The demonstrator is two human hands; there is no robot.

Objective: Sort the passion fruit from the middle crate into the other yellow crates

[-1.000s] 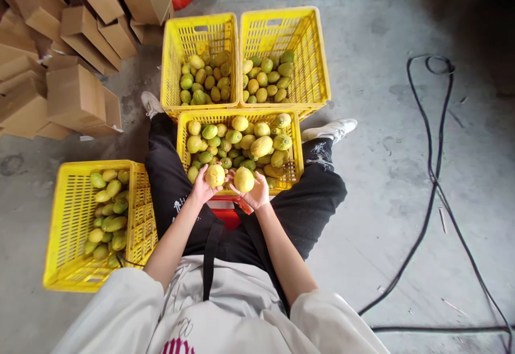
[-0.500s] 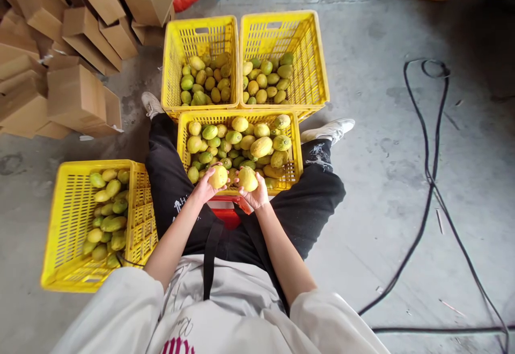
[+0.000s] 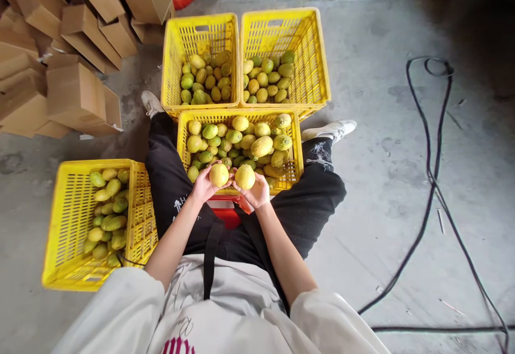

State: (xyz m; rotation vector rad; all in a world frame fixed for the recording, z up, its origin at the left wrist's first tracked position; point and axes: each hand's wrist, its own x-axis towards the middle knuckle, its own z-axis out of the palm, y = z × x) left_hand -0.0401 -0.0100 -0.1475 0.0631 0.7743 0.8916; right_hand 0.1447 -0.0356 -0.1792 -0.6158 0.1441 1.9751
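My left hand [image 3: 205, 186] is curled around a round yellow papaya [image 3: 219, 175], its rounded end facing up. In my right hand [image 3: 256, 189] rests another yellow papaya [image 3: 245, 177], cupped by the fingers. The two fruits are side by side, a small gap between them, over the near edge of a yellow plastic crate [image 3: 298, 147]. That crate stands between my legs and holds many green and yellow papayas [image 3: 261, 146], some round, some longer. My fingers' undersides are hidden by the fruit.
Two more yellow crates [image 3: 171, 64] [image 3: 317, 59] with papayas stand beyond the middle one. Another crate [image 3: 60, 225] with longer papayas is by my left leg. Cardboard boxes [image 3: 76, 96] are heaped at far left. A black cable [image 3: 426, 209] loops over the floor at right.
Both hands have turned the papayas slightly. The right one has shifted a little left, closer to the left one. The crates stay as they were.
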